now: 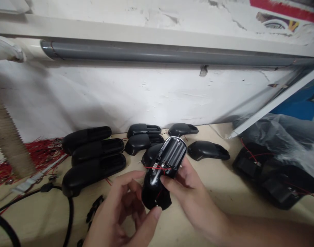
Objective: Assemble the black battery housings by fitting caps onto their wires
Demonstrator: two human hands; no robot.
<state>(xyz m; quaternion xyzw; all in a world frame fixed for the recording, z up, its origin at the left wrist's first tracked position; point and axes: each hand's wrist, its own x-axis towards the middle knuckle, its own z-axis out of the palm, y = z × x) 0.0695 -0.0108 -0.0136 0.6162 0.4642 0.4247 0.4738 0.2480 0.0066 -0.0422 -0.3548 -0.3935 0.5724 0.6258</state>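
Note:
A glossy black plastic housing [175,151] is held tilted above the table, its slotted battery bay facing up and a thin red wire crossing its middle. My right hand [190,192] grips it from the right, thumb on the inner face near the wire. On the lower left, my left hand [128,209] holds the housing's bottom end, thumb at the lower edge and fingers curled along the side. Close behind is another black housing [149,156], partly hidden by the held one.
Several black housings [95,171] lie in rows at left, with more [208,150] behind and right. Red wires [44,151] are heaped at far left beside a ribbed hose [10,137]. A black cable [70,219] loops at lower left. Wired black parts [282,185] lie near clear plastic at right.

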